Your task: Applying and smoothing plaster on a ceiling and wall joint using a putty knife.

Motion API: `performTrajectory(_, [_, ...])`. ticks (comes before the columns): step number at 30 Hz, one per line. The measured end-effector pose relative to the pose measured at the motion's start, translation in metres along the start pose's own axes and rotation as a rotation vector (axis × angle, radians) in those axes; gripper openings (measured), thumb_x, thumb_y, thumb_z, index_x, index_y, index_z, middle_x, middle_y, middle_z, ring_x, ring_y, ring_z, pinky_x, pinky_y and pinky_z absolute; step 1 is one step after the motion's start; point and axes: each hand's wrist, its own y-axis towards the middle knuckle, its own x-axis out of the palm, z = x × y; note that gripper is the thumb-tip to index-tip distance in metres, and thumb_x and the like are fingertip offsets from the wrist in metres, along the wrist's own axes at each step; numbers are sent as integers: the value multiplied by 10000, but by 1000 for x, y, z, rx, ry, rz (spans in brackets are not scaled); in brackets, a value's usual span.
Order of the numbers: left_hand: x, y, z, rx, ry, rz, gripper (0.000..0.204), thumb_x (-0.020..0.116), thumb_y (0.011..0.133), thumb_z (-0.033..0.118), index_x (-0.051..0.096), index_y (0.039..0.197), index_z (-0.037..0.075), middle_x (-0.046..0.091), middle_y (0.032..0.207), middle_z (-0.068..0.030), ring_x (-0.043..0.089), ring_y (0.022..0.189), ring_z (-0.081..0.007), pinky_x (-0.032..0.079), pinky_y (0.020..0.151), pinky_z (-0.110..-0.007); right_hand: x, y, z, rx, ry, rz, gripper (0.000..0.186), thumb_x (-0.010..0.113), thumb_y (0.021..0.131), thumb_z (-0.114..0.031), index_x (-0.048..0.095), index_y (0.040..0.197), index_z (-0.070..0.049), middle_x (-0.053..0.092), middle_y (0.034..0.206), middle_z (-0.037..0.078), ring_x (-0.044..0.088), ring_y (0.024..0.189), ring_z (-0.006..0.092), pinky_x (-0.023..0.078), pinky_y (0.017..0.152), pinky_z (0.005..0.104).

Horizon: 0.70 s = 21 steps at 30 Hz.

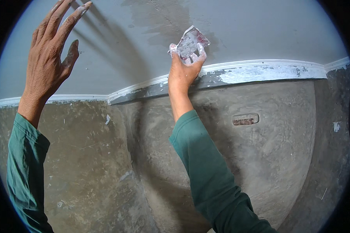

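Note:
My right hand [184, 72] is closed on a flat, angular plate [191, 40], thin-edged and smeared with white and reddish paste; its exact kind is unclear. White residue coats those fingertips. The plate is raised in front of a smooth grey surface [252, 31], beside a darker, streaky patch [159, 19] on it. Whether it touches that surface I cannot tell. At the upper left, my left hand [46, 46] is raised with fingers stretched out and nothing in it. Pale residue marks its fingertips, and its thumb is dark at the tip.
White moulding [260, 62] borders the grey surface, above a ledge-like band [268, 73] with patchy white coating. Rough grey-brown plaster wall [85, 155] spreads below, with corners at left and right. A small rounded recess [245, 119] sits in the wall, right of my forearm.

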Motion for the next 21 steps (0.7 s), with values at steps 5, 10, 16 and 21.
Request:
performTrajectory(5, [3,-4,-8,15,1,28,698,619,971,162,371,1589,369,295,1686,-22,330,1527,-276,289,1279,-499,12,4,-1,-50,-22,71,791,828,851,-79,344,1471,7,476,1387,230,544,1251,284,476,1049,398])
performTrajectory(10, [3,-1,-1,2,-9,14,704,619,969,163,367,1588,385,286,1690,-21,324,1530,-278,288,1278,-502,18,7,-5,0,-4,92,820,852,837,-133,347,1467,7,491,1369,237,552,1244,311,464,1058,423])
performTrajectory(16, [9,-7,-5,0,-20,13,739,637,958,136,355,1592,389,267,1698,-11,299,1542,-275,275,1287,-494,6,-16,-5,5,-371,8,786,861,774,-267,425,1371,0,532,1225,246,518,1222,439,424,1032,531])
performTrajectory(21, [-1,-2,0,-4,-43,-21,755,651,947,127,356,1591,387,268,1697,5,283,1549,-263,265,1293,-486,-41,-19,24,54,-86,-43,833,811,843,-288,379,1518,-61,530,1354,217,549,1252,334,493,983,444])
